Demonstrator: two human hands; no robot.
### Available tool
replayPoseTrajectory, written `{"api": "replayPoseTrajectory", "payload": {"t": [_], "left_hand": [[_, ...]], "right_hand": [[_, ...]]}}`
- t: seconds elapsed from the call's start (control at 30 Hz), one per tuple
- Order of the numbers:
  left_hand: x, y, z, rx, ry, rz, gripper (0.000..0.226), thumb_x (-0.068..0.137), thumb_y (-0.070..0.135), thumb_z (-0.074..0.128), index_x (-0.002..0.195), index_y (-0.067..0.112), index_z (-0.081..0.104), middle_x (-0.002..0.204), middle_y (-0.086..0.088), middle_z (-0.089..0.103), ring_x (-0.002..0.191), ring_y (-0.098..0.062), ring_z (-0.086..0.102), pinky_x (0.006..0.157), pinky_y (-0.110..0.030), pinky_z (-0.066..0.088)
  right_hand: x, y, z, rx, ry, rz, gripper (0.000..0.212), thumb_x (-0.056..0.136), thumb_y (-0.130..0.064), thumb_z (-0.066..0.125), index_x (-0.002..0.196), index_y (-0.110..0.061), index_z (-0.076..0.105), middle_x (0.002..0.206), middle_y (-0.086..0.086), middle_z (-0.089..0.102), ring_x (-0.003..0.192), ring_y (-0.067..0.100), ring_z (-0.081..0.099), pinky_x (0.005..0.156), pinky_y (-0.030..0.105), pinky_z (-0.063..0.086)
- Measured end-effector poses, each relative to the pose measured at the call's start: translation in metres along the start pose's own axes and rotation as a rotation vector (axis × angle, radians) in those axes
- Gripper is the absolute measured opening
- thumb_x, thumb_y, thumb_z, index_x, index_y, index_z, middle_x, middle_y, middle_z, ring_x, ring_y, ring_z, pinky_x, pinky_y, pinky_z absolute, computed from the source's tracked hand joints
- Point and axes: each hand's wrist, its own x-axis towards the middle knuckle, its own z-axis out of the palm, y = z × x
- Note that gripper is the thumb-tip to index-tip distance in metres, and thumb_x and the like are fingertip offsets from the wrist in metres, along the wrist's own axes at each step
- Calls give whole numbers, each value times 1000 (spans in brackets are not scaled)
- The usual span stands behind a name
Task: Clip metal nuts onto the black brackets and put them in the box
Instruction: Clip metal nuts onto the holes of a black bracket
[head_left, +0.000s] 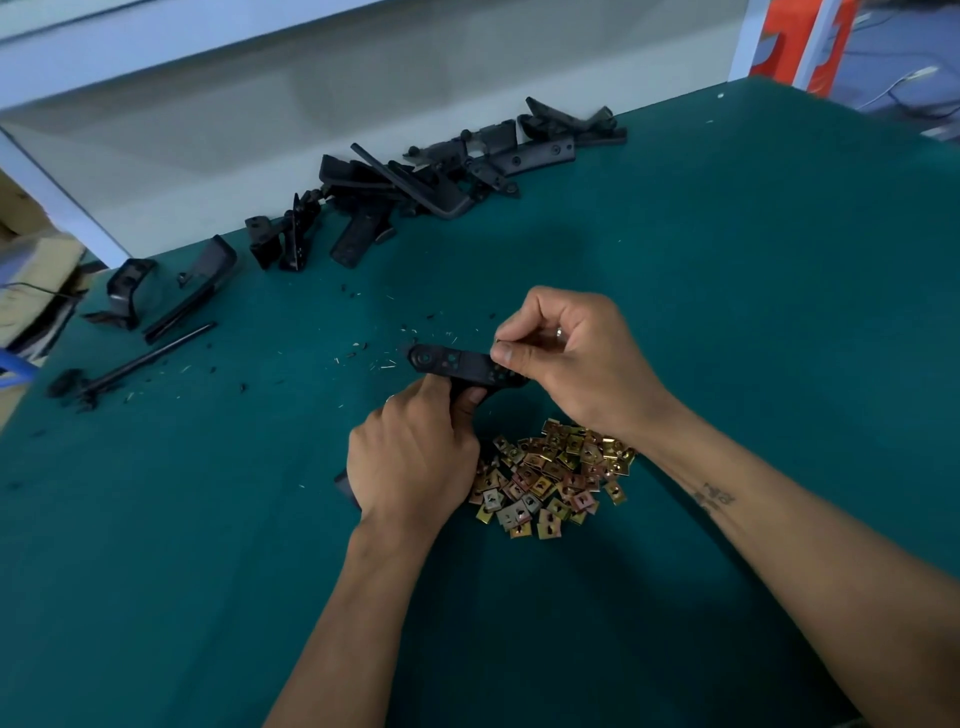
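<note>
The light is dim and cool, giving the whole view a blue-green cast. The brightest area is the pale wall (363, 104) across the upper left of the frame. The green table mat (727, 312) darkens toward the lower corners, and a soft, diffuse shadow falls beneath the forearms at lower centre. Wide-angle distortion bends the table's edges outward. The upper corners look smeared and soft, while the centre is fairly sharp.

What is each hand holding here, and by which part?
Left hand grips the black bracket by its lower stem. Right hand pinches at the bracket's right end; a nut there cannot be told.
</note>
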Motion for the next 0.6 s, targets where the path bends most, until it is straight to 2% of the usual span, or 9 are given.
{"api": "replayPoseTrajectory", "payload": {"t": [0.1, 0.23, 0.33, 0.43, 0.53, 0.6], "left_hand": [[0, -1, 1, 13, 2, -8, 33, 98, 51, 39, 80, 24, 44, 78, -5, 68, 66, -39, 62, 56, -34, 33], [0, 0, 1, 33, -3, -23, 33, 99, 47, 46, 83, 20, 55, 79, -5, 69, 68, -40, 63, 57, -34, 32], [-1, 1, 1, 24, -12, -33, 32, 100, 47, 48, 84, 21, 56, 80, -4, 69, 69, -40, 63, 58, -34, 31], [-1, 0, 1, 9, -3, -34, 33, 100, 48, 46, 83, 21, 54, 78, -4, 68, 67, -40, 62, 57, -35, 32], [-1, 0, 1, 9, 0, -32, 33, 101, 49, 46, 84, 21, 55, 78, -3, 68, 67, -39, 61, 57, -34, 31], [-1, 0, 1, 10, -5, -34, 33, 101, 49, 46, 86, 21, 55, 80, -3, 69, 68, -39, 62, 58, -35, 31]], "right_hand": [[-1, 0, 3, -29, 31, -4, 11, 88, 0, 77, 84, -4, 67, 84, 6, 72, 79, 15, 70, 76, 31, 60], [-4, -2, 5, -12, 20, -27, 9, 88, 4, 72, 84, 3, 63, 85, 18, 69, 78, 27, 66, 73, 38, 56], [-6, -4, 3, 11, 9, -52, 12, 87, 9, 69, 80, 2, 61, 84, 18, 68, 77, 23, 64, 71, 36, 54], [-7, -4, 6, 25, 35, -89, 19, 86, 12, 68, 78, -3, 61, 84, 17, 67, 78, 28, 64, 71, 36, 53], [-8, -3, 8, 21, 42, -109, 16, 85, 13, 69, 78, 0, 63, 84, 20, 68, 80, 37, 65, 72, 41, 55], [-8, -3, 7, 36, 33, -86, 14, 85, 13, 69, 78, 3, 63, 84, 21, 68, 79, 33, 66, 72, 37, 55]]}}
